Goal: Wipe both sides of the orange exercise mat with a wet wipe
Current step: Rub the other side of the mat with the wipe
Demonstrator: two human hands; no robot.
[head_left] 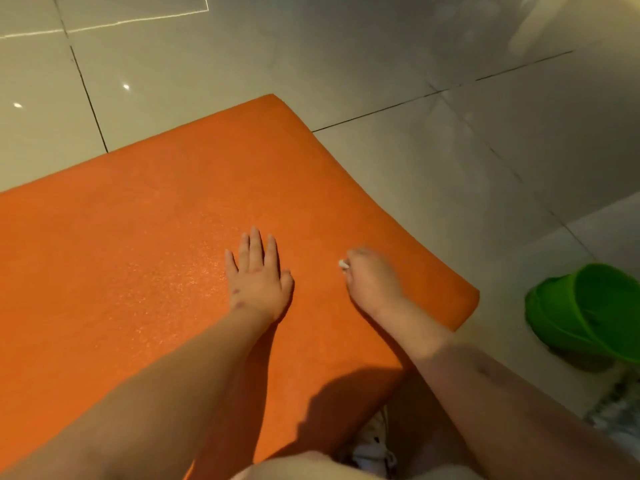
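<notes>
The orange exercise mat [138,254] lies flat on the tiled floor and fills the left and middle of the view. My left hand [258,277] presses flat on it, fingers straight and spread. A little to the right, my right hand [370,277] rests on the mat with its fingers curled round a wet wipe [343,264]. Only a small white bit of the wipe shows at the fingertips. The hand is blurred.
Pale glossy floor tiles [415,81] surround the mat. A green plastic container [588,311] lies on the floor at the right, close to the mat's near right corner. A white shoe [375,441] shows at the bottom between my arms.
</notes>
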